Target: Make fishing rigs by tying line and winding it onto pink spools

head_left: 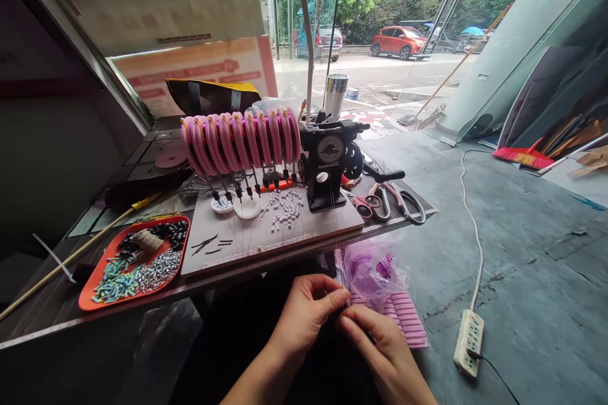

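Observation:
My left hand and my right hand are close together over my lap, fingertips pinched on fine, pale fishing line. The line is so thin that its ends are hard to make out. Several strands run down past the board's edge from the black hand-cranked winding machine with a round dial. Pink foam line spools sit in a row on its shaft, and dark weights hang beneath them. Just beyond my hands lies a clear bag of purple material, over a pack of pink foam rolls.
Loose floats or beads and small white dishes lie on the board. Scissors and pliers rest at right. An orange tray holds small parts at left. A power strip lies on the floor.

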Tool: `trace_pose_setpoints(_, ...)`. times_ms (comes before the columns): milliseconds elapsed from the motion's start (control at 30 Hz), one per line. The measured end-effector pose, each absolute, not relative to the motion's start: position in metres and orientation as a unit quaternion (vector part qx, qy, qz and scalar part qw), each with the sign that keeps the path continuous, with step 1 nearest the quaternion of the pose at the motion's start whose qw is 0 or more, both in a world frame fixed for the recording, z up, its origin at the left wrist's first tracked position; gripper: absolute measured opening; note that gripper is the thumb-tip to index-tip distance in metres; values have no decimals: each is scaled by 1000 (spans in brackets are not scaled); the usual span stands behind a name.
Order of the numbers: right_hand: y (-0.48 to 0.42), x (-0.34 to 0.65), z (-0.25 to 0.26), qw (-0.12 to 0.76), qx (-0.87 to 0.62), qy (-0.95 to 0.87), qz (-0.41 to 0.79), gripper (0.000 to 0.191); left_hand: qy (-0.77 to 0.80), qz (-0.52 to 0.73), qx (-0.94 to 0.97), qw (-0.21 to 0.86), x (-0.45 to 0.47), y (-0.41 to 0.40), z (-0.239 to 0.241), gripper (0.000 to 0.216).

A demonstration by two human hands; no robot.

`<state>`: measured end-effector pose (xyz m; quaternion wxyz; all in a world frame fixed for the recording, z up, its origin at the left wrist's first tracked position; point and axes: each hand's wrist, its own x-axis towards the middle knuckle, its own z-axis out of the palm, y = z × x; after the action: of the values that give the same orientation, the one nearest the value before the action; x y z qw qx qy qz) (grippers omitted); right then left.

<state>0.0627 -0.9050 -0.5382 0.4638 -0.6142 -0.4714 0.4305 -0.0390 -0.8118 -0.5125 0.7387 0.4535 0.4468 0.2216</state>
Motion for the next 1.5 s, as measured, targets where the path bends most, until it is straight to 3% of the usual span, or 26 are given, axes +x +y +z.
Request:
trace_pose_setpoints(233, -900, 57, -542, 448, -617, -522, 383, 32, 465, 234, 483, 704, -46, -817, -516, 29)
trace_pose_setpoints(400, -900, 52, -546, 448, -626, -548, 328, 31, 510, 310, 576, 559, -56, -796, -509, 17)
trace_pose_setpoints(600, -897, 48, -548, 427, -601, -577, 352, 29, 552, 325, 618, 455, -45, -768, -498, 28)
trace_pose_setpoints(700, -896, 47, -548, 423, -599, -566, 375, 31, 556, 319, 622, 450, -36, -764, -499, 16)
trace_pose_setpoints(867, -896, 48, -546, 435, -590, -538, 416, 33, 529, 310, 603, 510, -37, -773, -497, 12)
trace_pose_setpoints(1100, -898, 40, -545, 489, -557, -444, 503, 41, 499, 228, 366, 751, -58, -806, -493, 30)
trace_pose_setpoints(1500, -898, 38, -544, 494, -546, -433, 520, 43, 482, 207, 385, 760, -63, -809, -502, 30)
